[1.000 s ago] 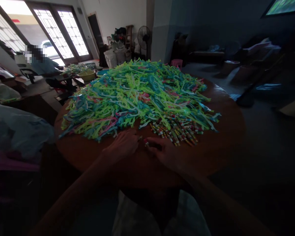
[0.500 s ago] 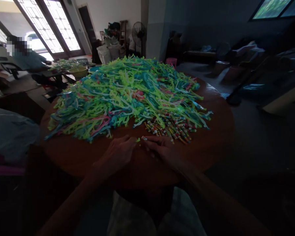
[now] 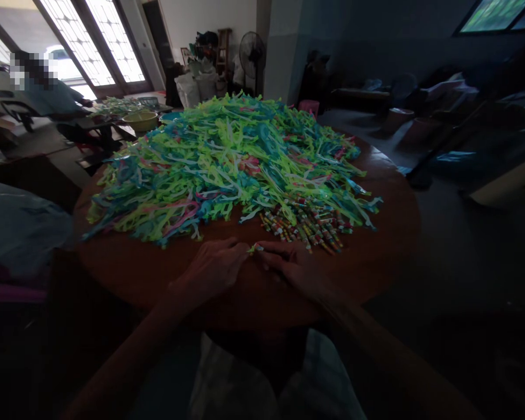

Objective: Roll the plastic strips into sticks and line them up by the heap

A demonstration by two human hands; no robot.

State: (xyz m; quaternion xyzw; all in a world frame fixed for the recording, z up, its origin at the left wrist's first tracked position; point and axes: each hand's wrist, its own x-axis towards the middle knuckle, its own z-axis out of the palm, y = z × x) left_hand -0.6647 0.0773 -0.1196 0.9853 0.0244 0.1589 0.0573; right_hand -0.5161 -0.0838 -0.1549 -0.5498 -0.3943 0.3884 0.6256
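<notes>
At the near edge of the round wooden table [image 3: 157,274], my left hand [image 3: 214,265] is closed in a pinch on the end of a small yellow-green soft strip [image 3: 251,249]. Facing it, my right hand [image 3: 295,265] pinches a small whitish piece [image 3: 259,248], too small to name. The two held bits meet between my fingertips and seem to touch. Just beyond my right hand lies a heap of short printed tubes [image 3: 310,227] in yellow, red and white. Behind both hands rises a big pile of soft strips [image 3: 227,151], mostly yellow-green and blue with some pink.
A pale plastic bag [image 3: 17,227] bulges at the left. Back left, a person [image 3: 48,99] sits beside a yellow basin [image 3: 140,121] and another heap. A standing fan [image 3: 251,55] and white sacks [image 3: 196,87] are at the rear. Buckets [image 3: 396,119] stand on the floor at right.
My hands have come together: the gap between the green strip end and the whitish piece has closed. The whole view has shifted slightly.
</notes>
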